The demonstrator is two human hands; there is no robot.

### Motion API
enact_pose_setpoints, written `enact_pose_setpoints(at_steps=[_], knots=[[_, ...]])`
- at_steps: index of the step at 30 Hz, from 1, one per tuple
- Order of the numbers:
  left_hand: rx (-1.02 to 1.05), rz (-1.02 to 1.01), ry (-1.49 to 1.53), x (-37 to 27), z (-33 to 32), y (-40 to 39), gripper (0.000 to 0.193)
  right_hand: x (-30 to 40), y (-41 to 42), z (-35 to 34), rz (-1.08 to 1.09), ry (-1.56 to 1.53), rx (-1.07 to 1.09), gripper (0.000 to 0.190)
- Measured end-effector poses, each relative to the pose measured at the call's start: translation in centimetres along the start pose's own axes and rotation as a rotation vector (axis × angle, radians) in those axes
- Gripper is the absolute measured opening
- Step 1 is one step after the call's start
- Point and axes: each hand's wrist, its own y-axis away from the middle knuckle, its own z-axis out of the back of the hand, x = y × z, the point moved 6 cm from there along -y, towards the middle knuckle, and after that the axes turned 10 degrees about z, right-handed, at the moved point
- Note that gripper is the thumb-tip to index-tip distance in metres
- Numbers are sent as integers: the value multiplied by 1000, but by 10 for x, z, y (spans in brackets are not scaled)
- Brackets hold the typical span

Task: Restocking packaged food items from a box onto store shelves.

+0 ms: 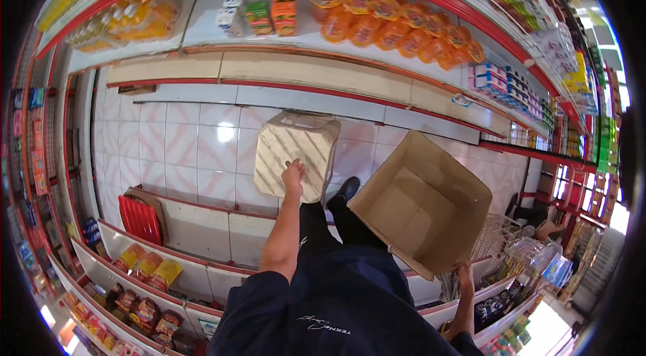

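Observation:
My left hand reaches over a cream plastic stool with a ridged top. Its fingers curl at the middle of the stool's top, beside a small dark spot that looks like a hand hole. Whether the stool's feet touch the floor is hidden. On the right, my right hand grips the near corner of a large cardboard box. The box is tilted, its open mouth facing up towards me, and I see only bare cardboard inside.
Ahead, a shelf holds drink cartons and orange bottled packs. Behind me, low shelving holds snack bags. A red plastic stool lies at left on the tiled floor. Wire baskets and another person are at right.

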Motion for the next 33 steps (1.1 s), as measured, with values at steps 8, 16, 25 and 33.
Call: enact_pose_setpoints(at_steps=[8, 16, 25, 33], knots=[[8, 67, -12, 59, -51, 1, 24, -14, 6, 17, 38, 86, -26, 30], [10, 61, -139, 95, -68, -14, 27, -43, 1, 30, -65, 130, -88, 30], [20, 60, -357, 105, -88, -19, 34, -73, -25, 36, -111, 68, 12, 36], [17, 33, -498, 102, -99, -23, 35, -28, -30, 39, -106, 105, -12, 35]])
